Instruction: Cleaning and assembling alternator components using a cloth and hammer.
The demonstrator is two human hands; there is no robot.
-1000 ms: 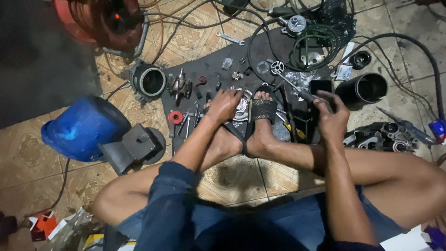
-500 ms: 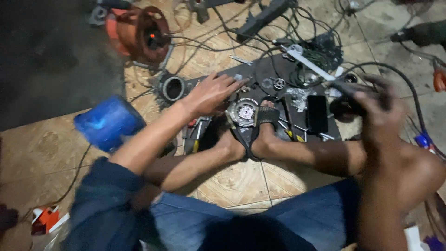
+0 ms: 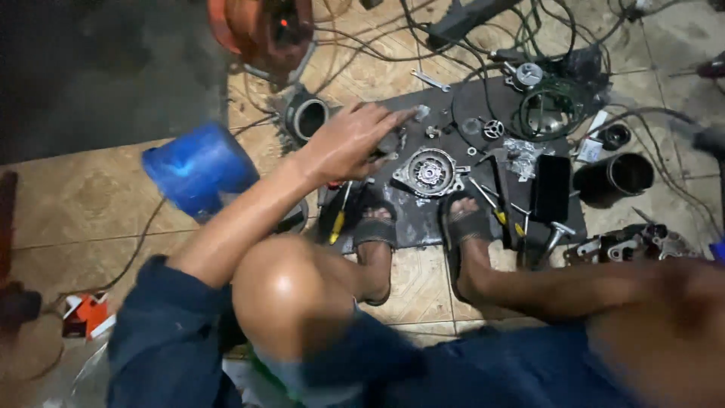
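I sit on a tiled floor with both sandalled feet on a dark mat (image 3: pixel 423 227) strewn with small metal parts. My left hand (image 3: pixel 351 142) reaches forward, palm down, over the mat's upper left, its fingertips next to a small silvery piece (image 3: pixel 421 113). A dark part lies under the fingers; whether they grip it is unclear. A round metal housing (image 3: pixel 429 172) rests just right of the hand, between my feet. My right hand is out of sight; only a blurred limb fills the lower right.
A blue plastic shell (image 3: pixel 200 170) lies left of the mat, a metal ring-shaped cylinder (image 3: pixel 308 117) and an orange cable reel (image 3: pixel 260 26) beyond it. A black phone (image 3: pixel 551 189), yellow-handled screwdrivers (image 3: pixel 337 219), a black cylinder (image 3: pixel 623 175) and tangled cables surround the mat.
My left hand has moved up and left from the housing to the mat's upper left. My right hand, raised at the right before, has left the view. The camera has moved closer.
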